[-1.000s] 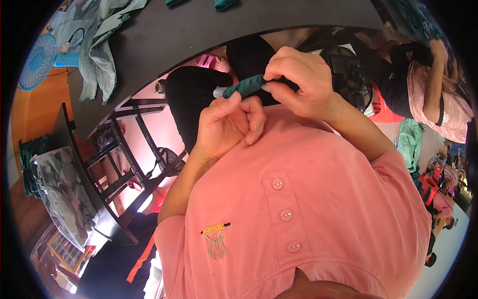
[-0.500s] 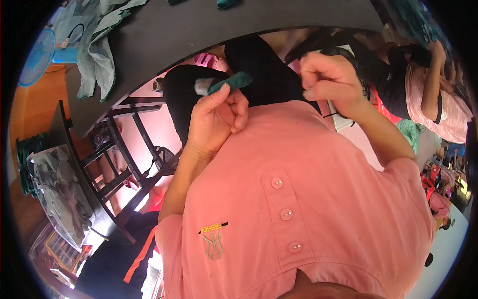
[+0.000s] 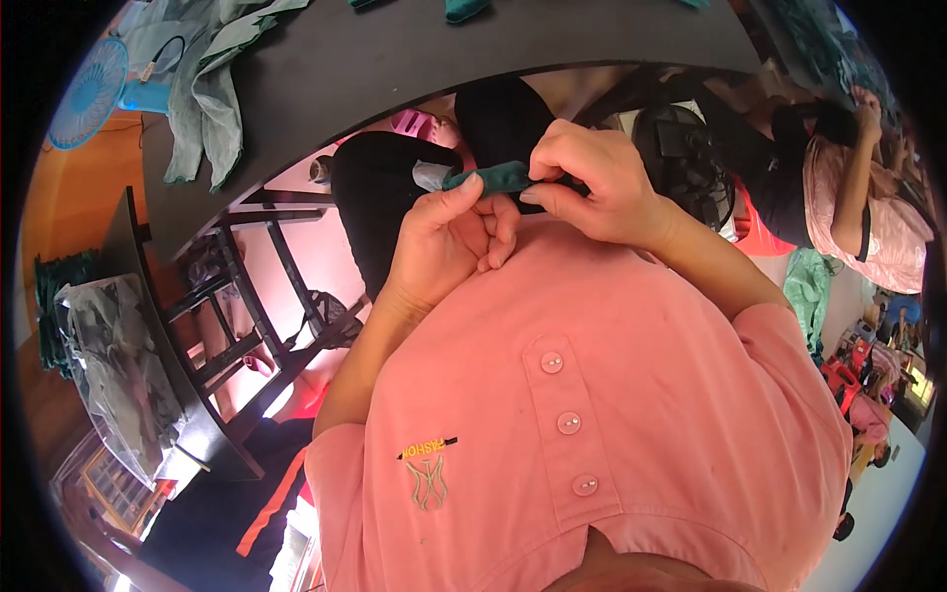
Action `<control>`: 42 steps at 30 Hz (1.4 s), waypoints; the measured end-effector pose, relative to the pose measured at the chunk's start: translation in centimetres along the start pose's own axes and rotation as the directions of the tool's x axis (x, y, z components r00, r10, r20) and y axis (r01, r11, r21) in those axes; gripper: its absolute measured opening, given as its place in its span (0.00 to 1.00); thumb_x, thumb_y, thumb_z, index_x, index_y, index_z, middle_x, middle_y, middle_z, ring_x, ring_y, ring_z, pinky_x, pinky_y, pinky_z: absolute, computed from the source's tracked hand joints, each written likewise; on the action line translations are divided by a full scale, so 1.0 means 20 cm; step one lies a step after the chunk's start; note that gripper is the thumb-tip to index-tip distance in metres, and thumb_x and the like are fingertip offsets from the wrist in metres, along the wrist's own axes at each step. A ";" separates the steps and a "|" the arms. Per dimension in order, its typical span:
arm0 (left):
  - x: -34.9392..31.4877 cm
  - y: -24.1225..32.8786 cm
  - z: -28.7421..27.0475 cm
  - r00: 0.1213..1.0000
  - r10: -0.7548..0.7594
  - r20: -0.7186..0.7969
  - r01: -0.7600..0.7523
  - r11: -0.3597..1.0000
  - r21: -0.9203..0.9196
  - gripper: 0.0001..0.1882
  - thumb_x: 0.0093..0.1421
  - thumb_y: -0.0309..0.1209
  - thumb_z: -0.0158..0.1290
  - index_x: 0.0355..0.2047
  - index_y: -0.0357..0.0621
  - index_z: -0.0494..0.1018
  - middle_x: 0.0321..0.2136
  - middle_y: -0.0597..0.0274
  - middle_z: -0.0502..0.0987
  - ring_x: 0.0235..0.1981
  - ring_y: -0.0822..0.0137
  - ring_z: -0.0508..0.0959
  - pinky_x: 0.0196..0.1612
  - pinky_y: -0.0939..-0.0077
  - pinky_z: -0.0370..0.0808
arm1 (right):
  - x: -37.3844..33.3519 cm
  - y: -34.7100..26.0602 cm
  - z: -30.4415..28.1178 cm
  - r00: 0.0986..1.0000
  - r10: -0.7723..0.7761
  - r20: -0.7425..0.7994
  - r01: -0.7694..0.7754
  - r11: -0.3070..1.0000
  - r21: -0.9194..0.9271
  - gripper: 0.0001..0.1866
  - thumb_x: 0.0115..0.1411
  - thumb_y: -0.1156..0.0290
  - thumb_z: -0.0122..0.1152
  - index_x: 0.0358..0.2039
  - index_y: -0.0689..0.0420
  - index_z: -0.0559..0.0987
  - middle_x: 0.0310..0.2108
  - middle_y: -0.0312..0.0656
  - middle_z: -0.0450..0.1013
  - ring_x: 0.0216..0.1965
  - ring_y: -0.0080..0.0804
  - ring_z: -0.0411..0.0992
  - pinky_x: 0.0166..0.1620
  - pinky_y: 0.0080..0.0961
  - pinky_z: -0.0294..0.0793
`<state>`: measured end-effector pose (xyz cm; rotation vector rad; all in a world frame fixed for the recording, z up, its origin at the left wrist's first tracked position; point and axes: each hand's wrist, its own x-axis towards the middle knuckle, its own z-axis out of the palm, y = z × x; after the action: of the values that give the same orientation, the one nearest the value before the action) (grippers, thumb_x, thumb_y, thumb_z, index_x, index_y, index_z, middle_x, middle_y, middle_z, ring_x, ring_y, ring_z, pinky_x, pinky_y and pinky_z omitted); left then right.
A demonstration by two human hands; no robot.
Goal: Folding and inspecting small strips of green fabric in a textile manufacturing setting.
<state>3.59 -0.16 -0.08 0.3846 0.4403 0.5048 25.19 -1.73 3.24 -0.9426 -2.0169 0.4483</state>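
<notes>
A small rolled or folded piece of dark green cloth [image 3: 505, 178] is pinched between the thumb and fingers of my left hand [image 3: 444, 237], above my lap. At its left end a pale, whitish piece [image 3: 428, 176] sticks out past the thumb. My right hand [image 3: 604, 187] is closed in a pinch, thumb against bent forefinger, right at the green cloth's right end. Whatever lies between those right fingertips is too small or hidden to make out.
A dark table [image 3: 395, 64] curves across in front of me, with sheer grey-green cloth [image 3: 212, 123] hanging over its left edge. A blue fan [image 3: 89, 94] stands far left. Bagged cloth [image 3: 118, 365] lies on a dark surface at left. Another person [image 3: 853, 187] sits at right.
My right hand has come left and down, from apart to the green cloth's right end. My left hand has shifted slightly right, still holding the cloth.
</notes>
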 end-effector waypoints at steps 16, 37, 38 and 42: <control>0.03 0.02 -0.02 0.986 -0.112 0.124 0.121 0.990 -0.073 0.29 0.68 0.52 0.37 0.39 0.35 0.72 0.24 0.55 0.72 0.21 0.64 0.71 0.24 0.77 0.63 | -0.02 0.02 0.03 0.997 -0.059 0.055 0.066 0.990 -0.125 0.11 0.42 0.79 0.62 0.25 0.56 0.70 0.21 0.39 0.66 0.21 0.37 0.68 0.22 0.31 0.65; -0.09 0.03 0.00 0.996 -0.009 -0.094 0.033 0.966 0.257 0.13 0.55 0.36 0.60 0.30 0.37 0.78 0.23 0.62 0.77 0.21 0.75 0.72 0.25 0.84 0.66 | -0.02 -0.16 0.10 0.505 0.718 0.479 -0.657 -0.041 0.753 0.11 0.51 0.74 0.61 0.16 0.58 0.70 0.16 0.37 0.68 0.16 0.19 0.65 0.18 0.20 0.56; -0.10 0.03 -0.01 0.995 -0.019 -0.095 0.047 0.952 0.304 0.14 0.53 0.36 0.61 0.32 0.36 0.78 0.26 0.59 0.79 0.22 0.74 0.74 0.26 0.84 0.68 | -0.03 -0.16 0.11 0.507 0.717 0.478 -0.660 -0.034 0.751 0.11 0.51 0.74 0.61 0.16 0.58 0.70 0.16 0.37 0.68 0.16 0.19 0.65 0.18 0.20 0.56; -0.10 0.02 0.01 0.994 0.016 -0.109 0.024 0.934 0.357 0.12 0.53 0.33 0.61 0.31 0.36 0.79 0.27 0.60 0.79 0.24 0.75 0.75 0.28 0.84 0.68 | -0.01 -0.20 0.11 0.460 0.795 0.396 -0.741 0.097 0.665 0.10 0.49 0.77 0.58 0.15 0.58 0.68 0.17 0.37 0.68 0.17 0.19 0.61 0.20 0.20 0.55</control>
<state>1.82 -0.93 0.88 0.7098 0.6432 0.4418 21.72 -4.49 4.35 -1.3166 -0.7845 1.7242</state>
